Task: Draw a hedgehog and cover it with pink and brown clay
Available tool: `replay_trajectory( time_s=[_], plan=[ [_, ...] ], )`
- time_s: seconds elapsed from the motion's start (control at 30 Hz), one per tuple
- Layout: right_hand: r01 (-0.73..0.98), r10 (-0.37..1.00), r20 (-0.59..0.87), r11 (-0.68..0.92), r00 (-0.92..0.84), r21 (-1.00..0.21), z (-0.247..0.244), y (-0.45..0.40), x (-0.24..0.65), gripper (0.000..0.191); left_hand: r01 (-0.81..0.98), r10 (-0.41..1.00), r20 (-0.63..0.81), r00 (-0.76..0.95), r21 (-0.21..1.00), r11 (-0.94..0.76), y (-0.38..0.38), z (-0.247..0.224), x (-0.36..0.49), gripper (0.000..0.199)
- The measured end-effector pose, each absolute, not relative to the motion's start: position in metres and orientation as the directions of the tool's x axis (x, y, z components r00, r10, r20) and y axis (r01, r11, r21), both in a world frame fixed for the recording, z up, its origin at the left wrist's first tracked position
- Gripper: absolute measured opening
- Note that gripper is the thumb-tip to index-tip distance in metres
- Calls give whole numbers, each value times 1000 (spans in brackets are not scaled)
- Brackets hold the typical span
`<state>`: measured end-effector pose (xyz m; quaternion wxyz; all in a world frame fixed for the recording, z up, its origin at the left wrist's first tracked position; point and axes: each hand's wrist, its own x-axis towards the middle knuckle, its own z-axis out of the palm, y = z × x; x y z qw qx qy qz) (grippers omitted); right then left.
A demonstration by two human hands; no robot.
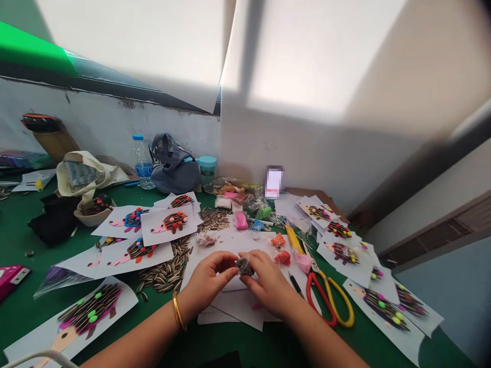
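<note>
Between both hands, over a stack of white paper (pixel 215 317), is a small dark packet (pixel 243 266), apparently clay in clear plastic wrap. My left hand (pixel 209 276), with a gold bangle at the wrist, pinches its left side with thumb and fingertips. My right hand (pixel 264 281) closes around the right side, partly hiding it. Orange-red clay (pixel 282 257) in wrap lies just beyond my right hand, and pink clay (pixel 304 262) is further right. Striped sunflower seeds (pixel 166 271) are heaped left of the paper.
Scissors with red and yellow handles (pixel 330 301) and a black pen (pixel 296 284) lie at right. Hedgehog picture cards (pixel 161 225) spread left, with more cards (pixel 379 301) right. Behind stand a phone (pixel 273 182), a water bottle (pixel 142 162), a blue-grey bag (pixel 174 171) and a teal-lidded cup (pixel 207 168).
</note>
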<state>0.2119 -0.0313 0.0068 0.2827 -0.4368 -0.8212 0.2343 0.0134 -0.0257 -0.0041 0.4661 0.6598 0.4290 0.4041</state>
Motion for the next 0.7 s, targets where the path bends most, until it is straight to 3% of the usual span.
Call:
replay_trajectory(
  time_s=[0.07, 0.33, 0.57, 0.7],
  plan=[
    [598, 833, 236, 530, -501, -602, 2, -32, 211, 40, 221, 936, 151, 317, 948, -227, -28, -4, 15, 21],
    [631, 858, 227, 497, -461, -596, -4, -34, 206, 10, 319, 912, 232, 337, 884, -343, -36, 5, 16, 14],
    [681, 855, 230, 511, -465, -525, 0, -37, 207, 8, 296, 894, 278, 351, 873, -387, -36, 2, 15, 14],
    [681, 873, 197, 474, -446, -558, 2, -38, 205, 10, 279, 880, 303, 366, 866, -414, -37, 2, 14, 14]
  ],
)
